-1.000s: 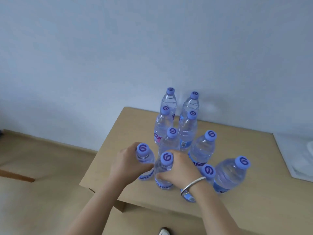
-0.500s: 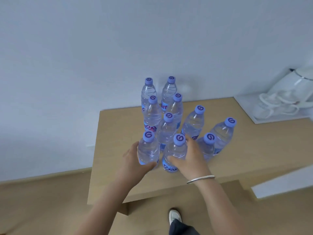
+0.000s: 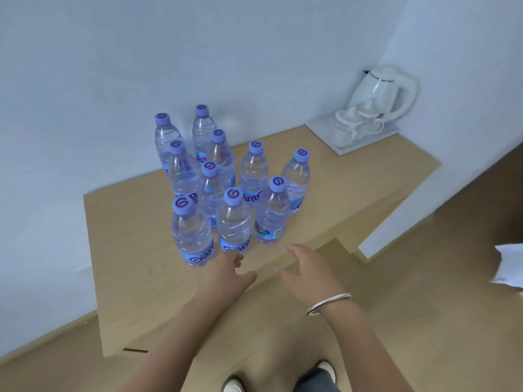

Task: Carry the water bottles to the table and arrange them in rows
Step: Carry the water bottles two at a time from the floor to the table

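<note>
Several clear water bottles with purple caps stand upright in a tight cluster on the light wooden table point(image 3: 127, 278), against the wall. The nearest are the front left bottle point(image 3: 192, 233), the front middle bottle point(image 3: 235, 222) and a bottle to their right point(image 3: 271, 213). My left hand point(image 3: 226, 274) hovers just in front of the front bottles, fingers relaxed, holding nothing. To its right is my right hand point(image 3: 308, 271), wearing a silver bangle, also empty with loose fingers and clear of the bottles.
A white tray point(image 3: 348, 144) with a white kettle point(image 3: 382, 91) and white cups point(image 3: 353, 125) sits at the table's far right. A white wall panel point(image 3: 424, 207) juts in at the right. White paper point(image 3: 509, 267) lies on the floor. My shoes point(image 3: 325, 369) show below.
Both hands have let go of the two front bottles and drawn back toward me. The view has swung left and back, bringing the kettle tray into sight.
</note>
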Action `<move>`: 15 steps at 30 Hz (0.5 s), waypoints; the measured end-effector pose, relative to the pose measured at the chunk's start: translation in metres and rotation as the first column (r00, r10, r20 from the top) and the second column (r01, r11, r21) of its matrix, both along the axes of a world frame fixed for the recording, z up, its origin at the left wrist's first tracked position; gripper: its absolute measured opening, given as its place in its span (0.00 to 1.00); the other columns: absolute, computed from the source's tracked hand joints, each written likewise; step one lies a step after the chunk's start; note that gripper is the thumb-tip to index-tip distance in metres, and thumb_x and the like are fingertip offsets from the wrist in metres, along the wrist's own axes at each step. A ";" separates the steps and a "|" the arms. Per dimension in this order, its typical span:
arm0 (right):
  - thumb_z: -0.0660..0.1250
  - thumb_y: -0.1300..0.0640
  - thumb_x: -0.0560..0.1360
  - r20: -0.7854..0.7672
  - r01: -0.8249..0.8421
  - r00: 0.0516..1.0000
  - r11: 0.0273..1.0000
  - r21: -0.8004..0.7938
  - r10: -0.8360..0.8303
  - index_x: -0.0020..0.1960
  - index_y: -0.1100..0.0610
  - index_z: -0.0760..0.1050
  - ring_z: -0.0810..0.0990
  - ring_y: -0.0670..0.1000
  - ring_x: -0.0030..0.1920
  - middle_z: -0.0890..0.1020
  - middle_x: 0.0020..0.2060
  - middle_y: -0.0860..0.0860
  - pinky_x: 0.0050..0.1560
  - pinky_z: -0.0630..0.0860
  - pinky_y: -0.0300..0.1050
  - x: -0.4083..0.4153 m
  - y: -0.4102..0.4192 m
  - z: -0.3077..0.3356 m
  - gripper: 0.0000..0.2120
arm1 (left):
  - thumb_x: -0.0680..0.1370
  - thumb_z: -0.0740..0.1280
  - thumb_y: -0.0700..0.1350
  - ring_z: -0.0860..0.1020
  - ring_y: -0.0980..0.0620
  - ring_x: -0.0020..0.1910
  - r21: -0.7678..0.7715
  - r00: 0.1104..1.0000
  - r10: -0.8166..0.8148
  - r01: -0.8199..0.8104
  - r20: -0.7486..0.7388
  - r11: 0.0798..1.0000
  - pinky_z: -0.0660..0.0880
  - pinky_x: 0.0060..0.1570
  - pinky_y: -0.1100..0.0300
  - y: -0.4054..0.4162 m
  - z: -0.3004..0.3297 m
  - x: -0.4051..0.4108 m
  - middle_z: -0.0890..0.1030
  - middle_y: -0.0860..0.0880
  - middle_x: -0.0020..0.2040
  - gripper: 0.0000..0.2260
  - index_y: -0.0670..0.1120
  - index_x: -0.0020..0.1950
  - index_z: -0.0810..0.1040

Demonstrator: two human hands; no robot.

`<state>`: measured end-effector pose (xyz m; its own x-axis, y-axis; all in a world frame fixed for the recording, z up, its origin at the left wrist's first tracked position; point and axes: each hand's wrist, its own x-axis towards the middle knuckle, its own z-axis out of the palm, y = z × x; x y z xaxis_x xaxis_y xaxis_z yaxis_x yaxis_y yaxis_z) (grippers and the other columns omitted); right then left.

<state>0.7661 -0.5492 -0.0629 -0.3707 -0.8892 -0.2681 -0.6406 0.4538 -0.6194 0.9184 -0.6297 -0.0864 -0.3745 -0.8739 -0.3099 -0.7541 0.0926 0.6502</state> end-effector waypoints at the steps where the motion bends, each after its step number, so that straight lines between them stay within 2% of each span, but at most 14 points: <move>1: 0.65 0.49 0.75 -0.022 0.007 1.000 1.000 0.023 -0.007 0.71 0.54 0.62 0.70 0.50 0.65 0.68 0.68 0.50 0.65 0.64 0.41 -0.008 0.006 0.000 0.27 | 0.72 0.69 0.52 0.74 0.56 0.50 -0.004 1.000 -0.028 0.028 -0.001 1.000 0.67 0.48 0.64 0.001 0.002 -0.009 0.76 0.55 0.53 0.22 0.47 0.63 0.73; 5: 0.64 0.48 0.75 -0.049 0.105 0.994 0.990 0.090 -0.101 0.72 0.55 0.61 0.64 0.48 0.70 0.66 0.71 0.50 0.69 0.61 0.41 -0.048 0.036 0.001 0.28 | 0.72 0.69 0.52 0.76 0.55 0.53 -0.004 0.988 -0.153 0.153 0.004 0.988 0.71 0.53 0.61 0.011 0.009 -0.058 0.78 0.54 0.56 0.22 0.48 0.64 0.73; 12: 0.64 0.47 0.75 -0.083 0.339 0.939 0.937 0.081 -0.332 0.71 0.53 0.64 0.67 0.48 0.68 0.68 0.69 0.49 0.66 0.64 0.42 -0.146 0.115 0.005 0.27 | 0.71 0.70 0.54 0.78 0.52 0.53 -0.082 0.932 -0.363 0.363 0.012 0.928 0.74 0.55 0.55 0.053 0.023 -0.184 0.80 0.52 0.54 0.18 0.48 0.58 0.76; 15: 0.64 0.47 0.75 -0.078 0.421 0.906 0.905 0.070 -0.415 0.70 0.53 0.64 0.68 0.48 0.68 0.69 0.68 0.49 0.66 0.65 0.42 -0.194 0.153 0.006 0.27 | 0.71 0.69 0.55 0.78 0.52 0.54 -0.091 0.898 -0.440 0.438 -0.003 0.894 0.74 0.56 0.53 0.081 0.026 -0.243 0.79 0.52 0.55 0.19 0.48 0.59 0.76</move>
